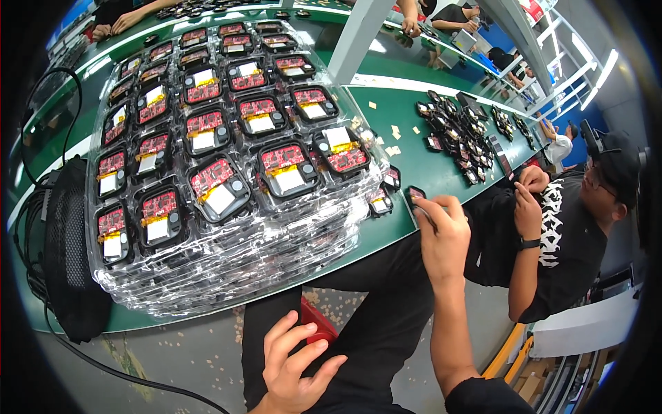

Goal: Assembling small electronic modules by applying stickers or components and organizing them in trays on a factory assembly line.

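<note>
My right hand point(443, 238) is raised at the green table's point(407, 148) near edge, its fingers closed on a small black module point(416, 195) with a red inside. My left hand point(293, 366) hangs low over my lap with fingers spread and holds nothing; it is just below a red thing point(318, 326) on my dark trousers. To the left rises a tall stack of clear plastic trays point(227, 228), the top one filled with several black cases holding red circuit boards and white pads point(218, 188). Two more small modules point(380, 203) lie on the table beside the stack.
A black mesh bag point(72, 255) with cables sits at the left table edge. Several loose black modules point(458, 134) and small tan bits point(394, 131) lie to the right. A seated person in black point(572, 234) works at the right; other hands point(114, 24) show at the far edge.
</note>
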The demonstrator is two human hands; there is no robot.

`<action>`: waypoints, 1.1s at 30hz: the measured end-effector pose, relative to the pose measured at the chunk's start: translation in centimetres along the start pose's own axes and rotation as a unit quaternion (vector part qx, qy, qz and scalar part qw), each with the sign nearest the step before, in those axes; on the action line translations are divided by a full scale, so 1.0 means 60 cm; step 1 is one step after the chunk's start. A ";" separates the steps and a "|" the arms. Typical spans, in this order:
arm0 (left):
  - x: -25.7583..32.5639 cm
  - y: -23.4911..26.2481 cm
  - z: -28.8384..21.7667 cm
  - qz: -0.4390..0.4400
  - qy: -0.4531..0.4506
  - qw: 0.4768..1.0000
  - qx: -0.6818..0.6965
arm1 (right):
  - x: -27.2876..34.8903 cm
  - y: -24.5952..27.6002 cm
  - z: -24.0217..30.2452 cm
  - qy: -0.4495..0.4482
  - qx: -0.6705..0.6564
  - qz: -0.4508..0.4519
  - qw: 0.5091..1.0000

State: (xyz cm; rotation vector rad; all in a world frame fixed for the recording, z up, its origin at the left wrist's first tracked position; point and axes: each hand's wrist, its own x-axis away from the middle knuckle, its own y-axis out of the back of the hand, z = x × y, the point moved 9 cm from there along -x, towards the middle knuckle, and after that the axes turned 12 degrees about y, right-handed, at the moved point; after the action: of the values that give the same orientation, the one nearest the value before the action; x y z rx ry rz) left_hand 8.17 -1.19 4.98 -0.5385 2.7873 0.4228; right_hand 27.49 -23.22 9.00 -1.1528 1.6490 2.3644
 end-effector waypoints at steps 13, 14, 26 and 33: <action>0.001 0.010 0.005 0.012 0.040 0.999 0.012 | -0.090 -0.055 -0.180 -0.046 0.136 0.061 0.988; 0.001 0.010 0.007 0.012 0.039 0.999 0.013 | -0.083 -0.050 -0.178 -0.060 0.137 0.070 0.986; 0.015 -0.019 0.066 0.031 0.123 0.973 0.192 | 0.006 0.024 -0.028 -0.092 -0.145 -0.050 0.984; 0.025 -0.037 0.106 0.062 0.247 0.840 0.478 | 0.099 -0.025 0.224 0.052 -0.462 0.168 0.869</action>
State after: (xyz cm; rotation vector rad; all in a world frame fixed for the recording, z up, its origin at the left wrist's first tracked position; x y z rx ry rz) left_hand 9.00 -1.54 -1.87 -0.2186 2.9866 -1.2124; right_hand 16.49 -13.71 6.46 -1.1192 0.6876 3.5382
